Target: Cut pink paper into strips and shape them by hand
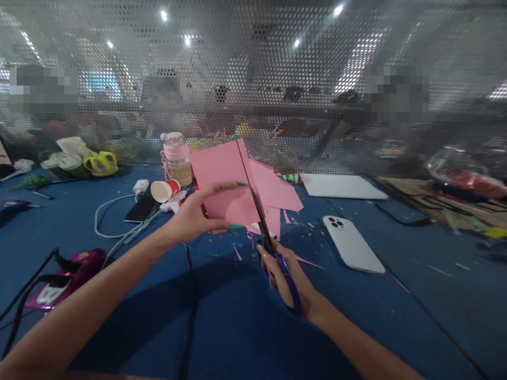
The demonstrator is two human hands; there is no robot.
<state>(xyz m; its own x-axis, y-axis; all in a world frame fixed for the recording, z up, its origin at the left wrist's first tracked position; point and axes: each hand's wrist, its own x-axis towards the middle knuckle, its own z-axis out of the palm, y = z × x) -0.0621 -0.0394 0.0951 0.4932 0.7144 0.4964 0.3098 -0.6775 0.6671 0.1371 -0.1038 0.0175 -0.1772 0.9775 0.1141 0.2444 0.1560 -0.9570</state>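
left hand [194, 210]: thumb and fingers pinch pink sheet [222, 177], held tilted above blue table [237, 327] | right hand [295, 277]: fingers wrapped round handles of scissors [292, 290], blades pointing away at sheet's right-hand part | pink paper pieces [279, 190] just behind sheet | white phone [350, 245] right of scissors, lying flat

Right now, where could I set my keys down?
The table between the dark line and the right forearm looks bare, as does the patch between that forearm and the white phone. It's crowded around the bottle, cup and black phone; scraps litter the table below the pink paper.
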